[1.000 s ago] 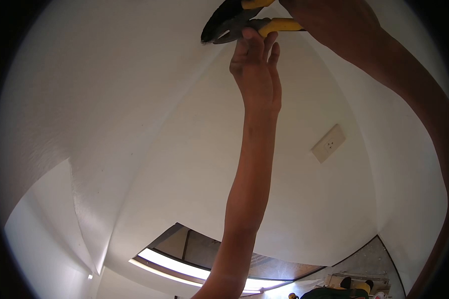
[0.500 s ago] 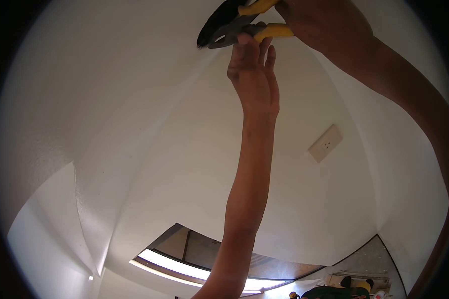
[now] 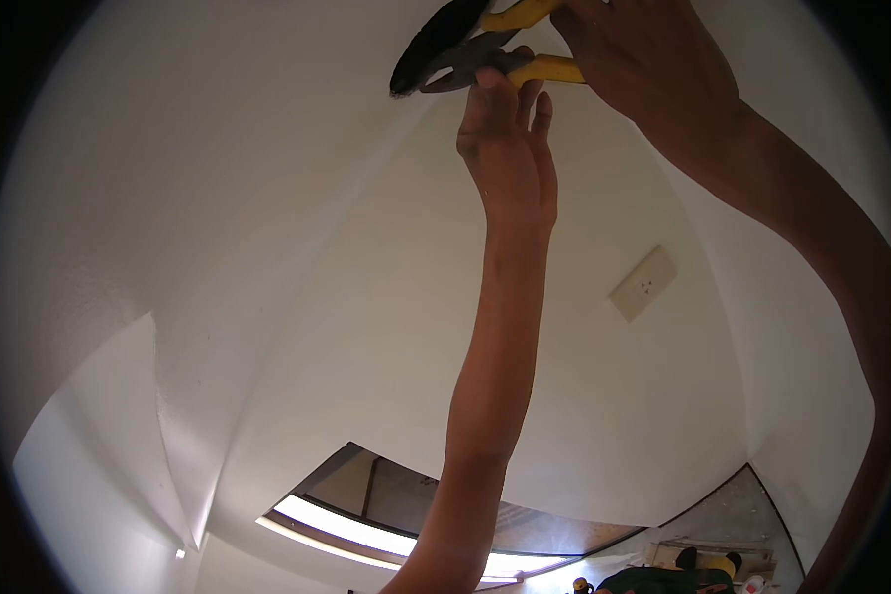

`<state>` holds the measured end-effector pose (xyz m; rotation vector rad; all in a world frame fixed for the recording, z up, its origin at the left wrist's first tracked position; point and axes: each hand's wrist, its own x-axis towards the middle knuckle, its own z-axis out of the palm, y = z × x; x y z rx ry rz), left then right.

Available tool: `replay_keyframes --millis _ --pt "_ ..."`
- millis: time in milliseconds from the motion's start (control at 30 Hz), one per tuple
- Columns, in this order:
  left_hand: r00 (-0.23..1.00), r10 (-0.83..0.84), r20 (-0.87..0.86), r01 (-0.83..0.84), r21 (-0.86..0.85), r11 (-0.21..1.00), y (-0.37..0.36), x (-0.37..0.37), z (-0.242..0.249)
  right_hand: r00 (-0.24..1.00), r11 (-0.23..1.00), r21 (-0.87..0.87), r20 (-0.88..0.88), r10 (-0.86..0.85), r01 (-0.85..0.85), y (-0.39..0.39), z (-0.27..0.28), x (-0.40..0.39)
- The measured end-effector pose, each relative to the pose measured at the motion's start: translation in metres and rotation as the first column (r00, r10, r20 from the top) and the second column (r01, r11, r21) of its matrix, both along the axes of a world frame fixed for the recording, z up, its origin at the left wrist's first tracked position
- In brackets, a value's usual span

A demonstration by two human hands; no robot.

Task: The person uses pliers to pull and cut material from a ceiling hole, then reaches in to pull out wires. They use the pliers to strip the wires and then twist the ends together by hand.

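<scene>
At the top of the head view, my right hand (image 3: 653, 64) is closed around the yellow handles of a pair of pliers (image 3: 493, 46). The handles are spread and the grey jaws stand apart, pointing left at a dark oval hole (image 3: 434, 48) in the pale surface. My left hand (image 3: 508, 148) reaches up from below, its thumb and fingertips against the pliers near the pivot. Those fingers are curled, with the little finger raised apart. Whatever they pinch is hidden behind the pliers.
A white outlet plate (image 3: 644, 284) is fixed on the pale wall at the right. Below is a dark-framed opening (image 3: 366, 490) with bright light in it. Several items, including a dark green one (image 3: 653, 581), lie low at the right.
The pliers have shifted slightly right and their handles look a little wider apart. My right wrist sits a bit lower. My left hand has moved slightly right, staying by the pivot.
</scene>
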<state>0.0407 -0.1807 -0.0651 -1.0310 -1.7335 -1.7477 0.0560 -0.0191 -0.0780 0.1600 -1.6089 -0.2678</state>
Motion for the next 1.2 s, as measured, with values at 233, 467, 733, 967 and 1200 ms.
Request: replay_keyframes --millis 233,467,733,967,1200 --pt "0.999 -0.029 0.024 0.029 0.030 0.999 -0.001 -0.002 0.003 0.995 0.996 -0.019 -0.052 -0.087 0.086 -0.007 0.005 -0.011" --pt "0.993 -0.109 0.048 0.105 0.073 0.992 0.000 -0.005 0.003 0.994 0.995 0.028 0.045 -0.101 0.100 -0.006 0.014 0.012" --pt "0.990 -0.129 0.049 0.122 0.139 0.983 0.005 -0.005 -0.005 0.973 0.988 0.072 0.179 -0.144 0.133 -0.001 0.004 0.017" --pt "0.982 -0.185 0.044 0.179 0.120 0.977 0.000 -0.009 -0.002 0.895 0.935 0.144 0.272 -0.354 0.325 -0.006 0.007 0.034" --pt "0.975 -0.210 0.072 0.197 0.157 0.968 0.002 -0.007 -0.002 0.962 0.965 0.136 0.122 -0.243 0.227 -0.004 0.010 0.023"
